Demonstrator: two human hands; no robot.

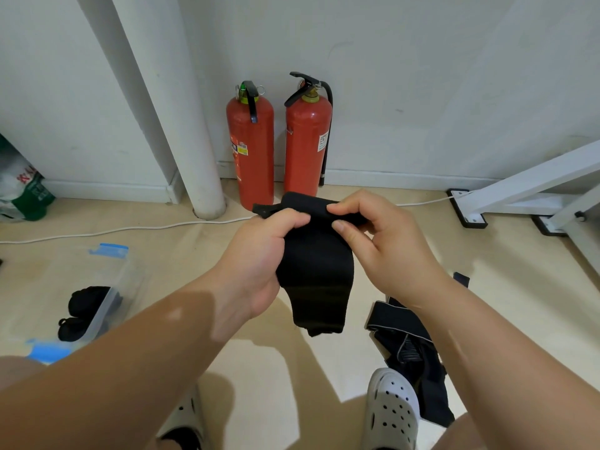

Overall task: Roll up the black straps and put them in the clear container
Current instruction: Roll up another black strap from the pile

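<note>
A wide black strap (316, 271) hangs in mid-air at the centre of the head view, its top end folded over. My left hand (259, 258) grips its upper left side, and my right hand (386, 241) pinches the folded top edge from the right. The strap's loose lower end dangles above the floor. The clear container (120, 280) with blue clips lies on the floor at the left, holding rolled black straps (86, 298). A heap of more black straps (412, 349) lies on the floor at the lower right, under my right forearm.
Two red fire extinguishers (251, 147) stand against the wall straight ahead, beside a white pipe (194, 157). A white cable (130, 228) runs across the floor. A white table frame (526, 190) is at the right. My feet in white clogs (393, 410) are below.
</note>
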